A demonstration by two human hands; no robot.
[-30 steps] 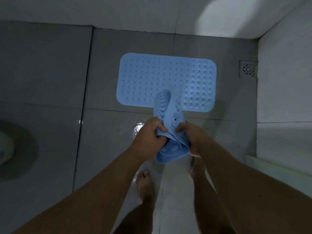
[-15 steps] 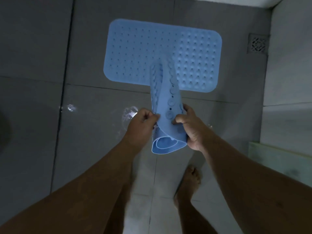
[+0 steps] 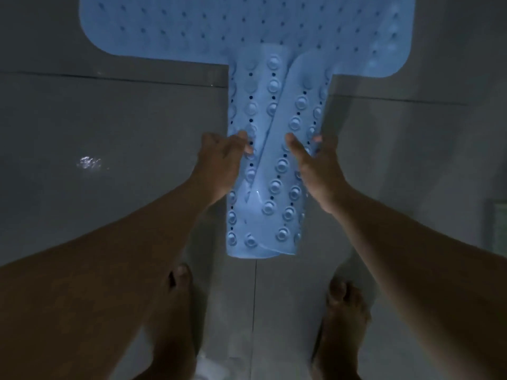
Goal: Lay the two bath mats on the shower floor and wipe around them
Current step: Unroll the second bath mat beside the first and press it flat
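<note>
— Where's the first mat?

— The flat pale-blue rubber bath mat (image 3: 170, 26), dotted with small holes, lies spread on the grey tiled shower floor (image 3: 109, 127).

— And the second?

— The rolled pale-blue rubber bath mat (image 3: 274, 111) — suction cups outward — points lengthwise away, its far end overlapping the flat mat's near edge.

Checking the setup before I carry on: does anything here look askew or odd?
Only the second bath mat: it's curled into a roll, suction cups outward, held by the left hand and right hand, not yet flat. The first mat lies flat. A small wet glint shows on the floor tile.
</note>
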